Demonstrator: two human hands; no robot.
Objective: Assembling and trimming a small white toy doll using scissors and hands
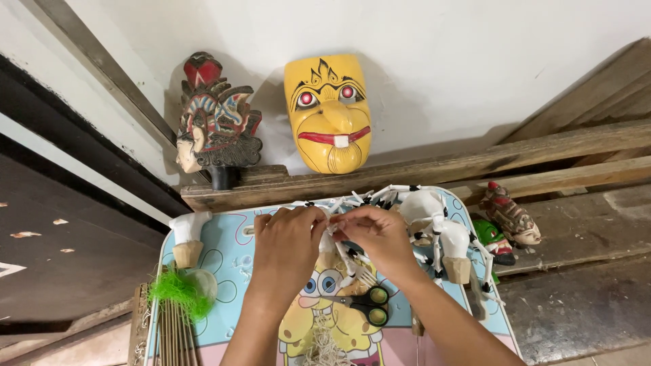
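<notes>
- 2 hands of yours meet over the middle of the counter (pixel 203 325), a small board with a light-blue cartoon print.
- Your left hand (pixel 288 247) has its grip pinched shut on a small white puppet piece (pixel 328 238), fingertips curled in at the top.
- Your right hand (pixel 376 234) pinches the same piece from the other side, grip closed, fingertips touching those of the left.
- The piece sits between both hands, just above the board, near a cluster of white jointed limbs with black joints (pixel 380 195).
- 1 pair of black-handled scissors (pixel 366 303) lies on the board just below your right wrist.
- 2 white puppet bodies (pixel 437 227) with bare wooden bases rest to the right; another white part (pixel 188 234) stands at the left edge.
- A tuft of green fibre (pixel 178 291) lies at the lower left.
- 1 yellow mask (pixel 329 112) and 1 carved painted head (pixel 215 115) lean on the wall behind.
</notes>
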